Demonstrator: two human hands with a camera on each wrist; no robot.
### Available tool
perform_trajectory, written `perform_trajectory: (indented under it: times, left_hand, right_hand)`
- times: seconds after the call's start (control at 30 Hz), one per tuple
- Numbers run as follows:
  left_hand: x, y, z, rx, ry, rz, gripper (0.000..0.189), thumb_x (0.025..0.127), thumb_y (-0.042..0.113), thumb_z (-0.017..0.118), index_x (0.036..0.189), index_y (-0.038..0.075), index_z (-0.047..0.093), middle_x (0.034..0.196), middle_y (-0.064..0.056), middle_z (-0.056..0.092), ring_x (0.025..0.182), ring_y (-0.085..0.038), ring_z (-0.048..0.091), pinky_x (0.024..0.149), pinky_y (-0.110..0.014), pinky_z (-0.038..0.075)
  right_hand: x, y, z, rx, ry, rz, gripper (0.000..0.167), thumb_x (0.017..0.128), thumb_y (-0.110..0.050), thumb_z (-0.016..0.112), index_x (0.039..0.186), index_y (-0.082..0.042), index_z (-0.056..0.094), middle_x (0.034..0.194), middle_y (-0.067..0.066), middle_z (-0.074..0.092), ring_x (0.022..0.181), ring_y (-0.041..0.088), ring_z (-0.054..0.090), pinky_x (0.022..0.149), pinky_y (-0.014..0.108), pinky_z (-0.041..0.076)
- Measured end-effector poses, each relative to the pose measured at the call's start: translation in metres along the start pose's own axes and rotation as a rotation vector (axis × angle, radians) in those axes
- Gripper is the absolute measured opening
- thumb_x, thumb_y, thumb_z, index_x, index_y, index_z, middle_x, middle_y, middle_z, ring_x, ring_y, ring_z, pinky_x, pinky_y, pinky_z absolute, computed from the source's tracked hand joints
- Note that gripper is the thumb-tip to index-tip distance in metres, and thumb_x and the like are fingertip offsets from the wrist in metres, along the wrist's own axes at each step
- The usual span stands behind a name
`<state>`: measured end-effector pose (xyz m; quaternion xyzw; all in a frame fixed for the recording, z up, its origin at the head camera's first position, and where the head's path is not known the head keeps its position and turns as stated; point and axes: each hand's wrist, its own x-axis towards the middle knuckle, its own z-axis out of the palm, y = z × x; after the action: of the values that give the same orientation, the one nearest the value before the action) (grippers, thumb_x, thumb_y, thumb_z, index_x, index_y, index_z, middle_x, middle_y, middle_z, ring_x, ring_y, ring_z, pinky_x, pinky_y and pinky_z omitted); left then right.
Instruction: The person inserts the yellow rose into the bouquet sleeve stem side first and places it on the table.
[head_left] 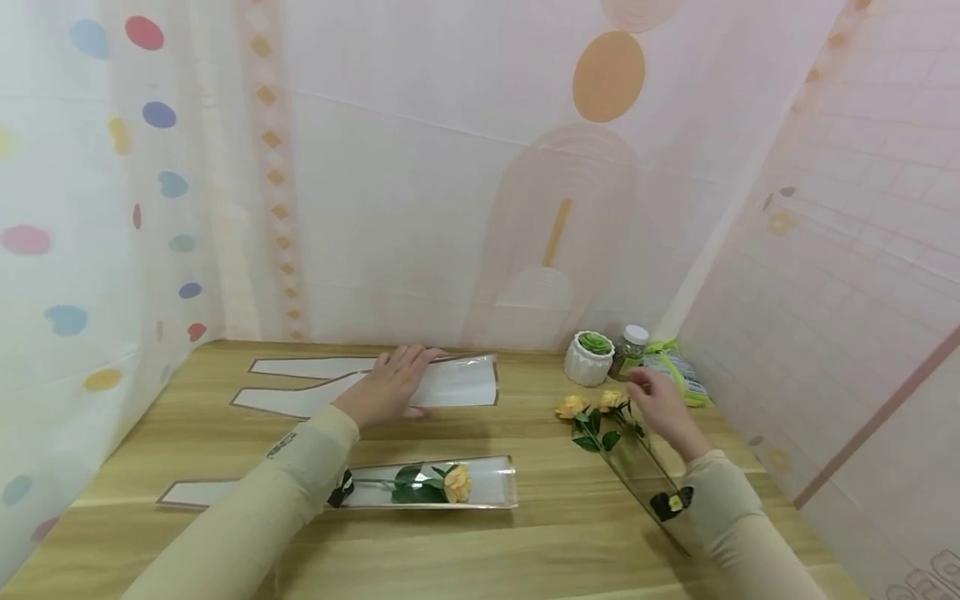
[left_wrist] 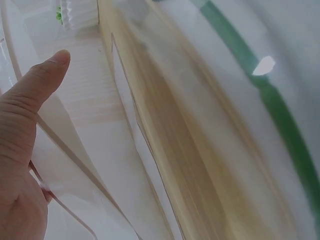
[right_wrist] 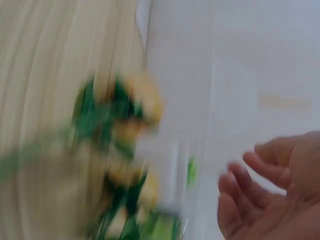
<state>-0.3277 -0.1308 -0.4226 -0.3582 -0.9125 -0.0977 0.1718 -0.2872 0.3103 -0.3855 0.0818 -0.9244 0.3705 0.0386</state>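
My left hand rests on the flat white flower sleeves with brown borders at the back of the table. In the left wrist view its thumb is straight, beside the sleeve edges. Nearer me lies another sleeve with a yellow rose in it and a black bow around its narrow part. My right hand hovers beside two yellow roses on the right, which are blurred in the right wrist view. Its fingers are loosely bent, with nothing between them.
Behind the roses stand a white ribbed pot with a green succulent and a lidded jar. A packet with lime-green edges lies beside them. A black bow sits by the rose stems under my right wrist. Patterned curtains surround the table.
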Motion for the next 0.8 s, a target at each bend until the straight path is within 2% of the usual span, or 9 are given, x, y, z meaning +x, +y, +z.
perform_trajectory:
  times: [0.07,0.13,0.3,0.4,0.47,0.57,0.7,0.8]
  left_hand:
    - [-0.001,-0.002,-0.003,-0.011,0.013,0.0,0.097,0.075,0.037,0.091,0.148,0.008,0.034,0.136,-0.015,0.046,0.125,-0.034,0.045,0.093,-0.053,0.043]
    - [-0.002,-0.003,-0.004,-0.014,0.018,0.007,0.097,0.074,0.036,0.091,0.147,0.007,0.034,0.137,-0.016,0.046,0.126,-0.035,0.045,0.094,-0.055,0.043]
    - [0.0,-0.001,-0.001,-0.017,0.018,0.026,0.096,0.074,0.036,0.091,0.147,0.007,0.035,0.136,-0.015,0.047,0.124,-0.034,0.046,0.094,-0.054,0.044]
    - [0.0,0.001,-0.001,-0.026,0.011,0.028,0.096,0.074,0.036,0.091,0.148,0.008,0.036,0.134,-0.014,0.047,0.123,-0.034,0.046,0.092,-0.052,0.044]
    - [0.0,0.003,-0.002,-0.03,0.009,0.027,0.096,0.074,0.036,0.091,0.148,0.008,0.036,0.133,-0.013,0.048,0.121,-0.034,0.046,0.092,-0.052,0.044]
    - [-0.002,0.003,-0.004,-0.013,0.012,0.023,0.099,0.074,0.04,0.091,0.149,0.009,0.034,0.133,-0.013,0.047,0.12,-0.033,0.046,0.093,-0.052,0.044]
    - [-0.004,0.001,-0.005,-0.014,0.027,0.02,0.12,0.063,0.051,0.093,0.153,0.01,0.024,0.144,-0.016,0.038,0.13,-0.035,0.039,0.098,-0.058,0.038]
    - [-0.003,0.003,-0.007,-0.049,0.063,0.068,0.136,0.053,0.058,0.093,0.155,0.011,0.017,0.154,-0.018,0.027,0.14,-0.036,0.028,0.101,-0.063,0.032]
  right_hand:
    - [0.008,-0.021,0.02,0.051,-0.034,-0.071,0.036,0.107,-0.016,0.05,0.134,0.006,0.056,0.125,0.026,0.062,0.112,0.043,0.06,0.094,0.055,0.051]
    - [0.015,-0.041,0.042,0.153,-0.131,-0.103,0.039,0.107,-0.021,0.05,0.135,0.006,0.057,0.124,0.026,0.064,0.11,0.041,0.062,0.094,0.055,0.052]
    - [0.031,-0.077,0.088,0.364,-0.333,-0.092,0.047,0.108,-0.029,0.049,0.137,0.008,0.055,0.125,0.024,0.065,0.108,0.03,0.067,0.094,0.046,0.054]
    - [0.039,-0.088,0.106,0.461,-0.388,-0.067,0.041,0.107,-0.021,0.052,0.131,0.011,0.058,0.111,0.02,0.07,0.098,0.023,0.07,0.091,0.045,0.056]
    - [0.041,-0.093,0.113,0.511,-0.39,-0.04,0.033,0.105,-0.014,0.056,0.122,0.013,0.062,0.097,0.014,0.072,0.089,0.019,0.07,0.087,0.046,0.058]
    - [0.042,-0.099,0.119,0.536,-0.369,-0.018,0.022,0.101,-0.007,0.06,0.109,0.012,0.067,0.081,0.006,0.07,0.078,0.014,0.067,0.079,0.04,0.059]
    - [0.042,-0.105,0.123,0.503,-0.321,-0.021,0.014,0.099,-0.009,0.065,0.095,0.002,0.07,0.075,0.002,0.065,0.072,0.012,0.062,0.068,0.031,0.056]
    - [0.042,-0.11,0.125,0.495,-0.285,-0.016,0.015,0.098,-0.012,0.068,0.084,-0.004,0.066,0.073,0.001,0.062,0.069,0.012,0.058,0.064,0.028,0.053]
